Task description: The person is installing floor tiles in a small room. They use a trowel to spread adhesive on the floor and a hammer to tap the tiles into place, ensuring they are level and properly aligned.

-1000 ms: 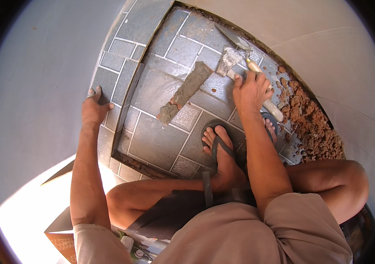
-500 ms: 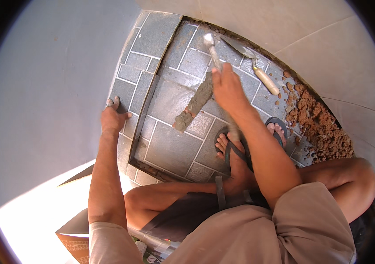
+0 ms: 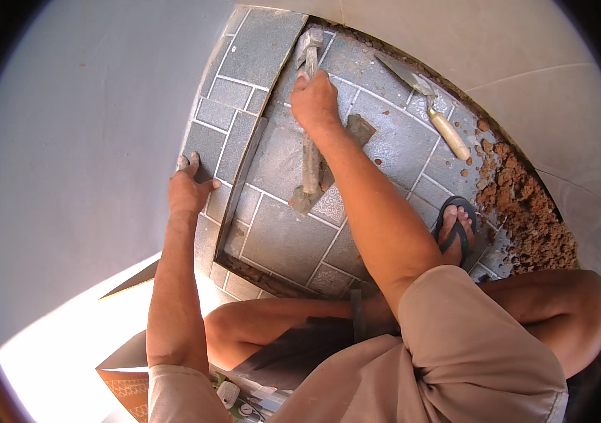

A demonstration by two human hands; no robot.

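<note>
Hammer (image 3: pixel 309 42) moved nearer edge of tiled ledge (image 3: pixel 224 116), right grip (image 3: pixel 316 99) around handle (image 3: pixel 311 169), left grip (image 3: pixel 191 190) apparently spread

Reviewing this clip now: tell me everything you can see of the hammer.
The hammer has a blocky, pale grey head, apparently metal, and a straight, greyish-tan handle that looks like wood. Both look dusty or stained. The right hand grips it nearer the head, hiding part of the handle. In the picture the head points away from the person, and the handle's free end overlaps the mortar-covered strip; whether they touch, I cannot tell.
</note>
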